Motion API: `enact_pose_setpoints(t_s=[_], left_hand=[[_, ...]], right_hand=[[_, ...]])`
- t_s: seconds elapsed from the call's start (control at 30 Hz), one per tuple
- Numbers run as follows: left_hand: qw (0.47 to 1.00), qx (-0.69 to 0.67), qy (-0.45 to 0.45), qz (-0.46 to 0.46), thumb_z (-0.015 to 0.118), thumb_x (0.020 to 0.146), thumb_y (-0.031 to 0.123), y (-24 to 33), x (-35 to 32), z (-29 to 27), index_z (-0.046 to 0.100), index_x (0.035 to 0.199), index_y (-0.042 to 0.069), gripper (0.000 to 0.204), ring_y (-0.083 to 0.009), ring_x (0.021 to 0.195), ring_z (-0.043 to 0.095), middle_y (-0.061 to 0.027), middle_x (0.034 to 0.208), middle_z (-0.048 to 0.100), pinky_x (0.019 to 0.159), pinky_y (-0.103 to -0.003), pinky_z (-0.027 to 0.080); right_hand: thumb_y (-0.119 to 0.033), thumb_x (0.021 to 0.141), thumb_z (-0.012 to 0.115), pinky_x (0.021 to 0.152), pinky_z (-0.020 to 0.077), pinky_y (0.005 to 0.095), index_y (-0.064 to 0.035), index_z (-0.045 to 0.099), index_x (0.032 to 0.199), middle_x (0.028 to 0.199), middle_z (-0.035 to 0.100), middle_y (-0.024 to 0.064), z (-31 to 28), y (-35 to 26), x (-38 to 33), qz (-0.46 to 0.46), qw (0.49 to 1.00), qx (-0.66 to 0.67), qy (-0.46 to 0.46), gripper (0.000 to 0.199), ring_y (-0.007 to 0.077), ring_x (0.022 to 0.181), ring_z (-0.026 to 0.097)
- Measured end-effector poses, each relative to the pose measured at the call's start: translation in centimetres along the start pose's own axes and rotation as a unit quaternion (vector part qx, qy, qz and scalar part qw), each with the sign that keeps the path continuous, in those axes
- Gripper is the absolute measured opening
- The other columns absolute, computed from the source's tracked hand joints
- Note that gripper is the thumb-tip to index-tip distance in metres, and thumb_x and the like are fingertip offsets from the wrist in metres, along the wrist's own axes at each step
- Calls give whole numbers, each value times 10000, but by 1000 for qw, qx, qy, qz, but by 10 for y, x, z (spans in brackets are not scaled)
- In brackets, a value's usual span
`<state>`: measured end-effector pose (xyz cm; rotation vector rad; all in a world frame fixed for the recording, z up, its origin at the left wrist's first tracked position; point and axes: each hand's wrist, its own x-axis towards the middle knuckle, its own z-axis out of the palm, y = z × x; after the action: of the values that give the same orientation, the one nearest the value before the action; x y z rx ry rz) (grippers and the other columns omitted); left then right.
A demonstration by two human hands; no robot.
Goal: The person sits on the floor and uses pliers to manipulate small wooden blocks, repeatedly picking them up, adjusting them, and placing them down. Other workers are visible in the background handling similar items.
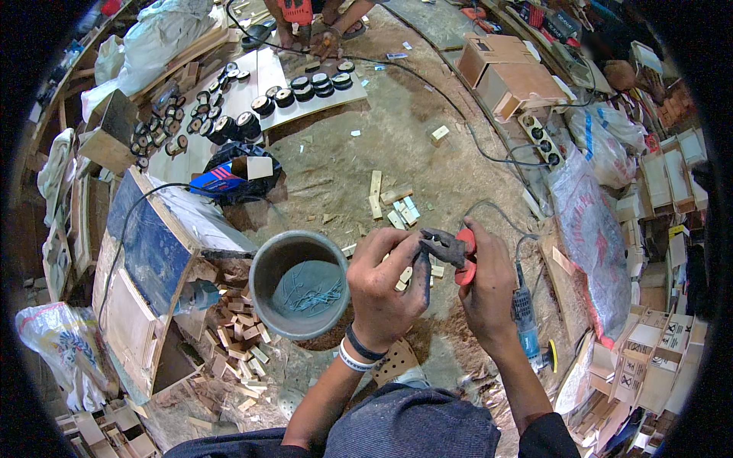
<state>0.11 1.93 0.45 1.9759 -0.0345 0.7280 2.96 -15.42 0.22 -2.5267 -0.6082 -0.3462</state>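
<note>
My right hand [489, 278] grips pliers [447, 248] with red handles and a dark metal head, which points left. Close against the pliers' jaws, my left hand [389, 281] is pinched; a small dark piece may sit at its fingertips, but I cannot make it out. Left of that hand stands a grey bucket [263, 267]. Several thin nail-like metal pieces [314, 292] lie on its bottom.
Wood offcuts [238, 336] are heaped beside a blue-sided wooden box [149, 244]. Black-rimmed wheels [303, 88] cover a board. Another person's hands [328, 42] work beyond it with a red power tool [298, 11]. An angle grinder [525, 320] and power strip [540, 139] lie right.
</note>
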Motion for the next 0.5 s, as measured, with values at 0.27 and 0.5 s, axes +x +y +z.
enact_pose_setpoints(t_s=[0.27, 0.5], left_hand=[[1000, 13, -3, 11, 724, 719, -4, 5, 1, -3, 703, 976, -6, 258, -325, 811, 635, -134, 885, 644, 729, -402, 486], [997, -37, -64, -31, 699, 762, -32, 13, 5, -7, 698, 945, -47, 184, -328, 743, 663, -163, 848, 660, 677, -355, 511]], right_hand=[[-29, 785, 725, 804, 501, 445, -25, 525, 1315, 1011, 625, 157, 0, -2, -6, -6, 1000, 3, -4, 566, 363, 925, 608], [-11, 781, 717, 707, 525, 440, -47, 545, 1192, 922, 655, 161, 0, 10, -6, 25, 998, 47, -18, 447, 380, 835, 666]])
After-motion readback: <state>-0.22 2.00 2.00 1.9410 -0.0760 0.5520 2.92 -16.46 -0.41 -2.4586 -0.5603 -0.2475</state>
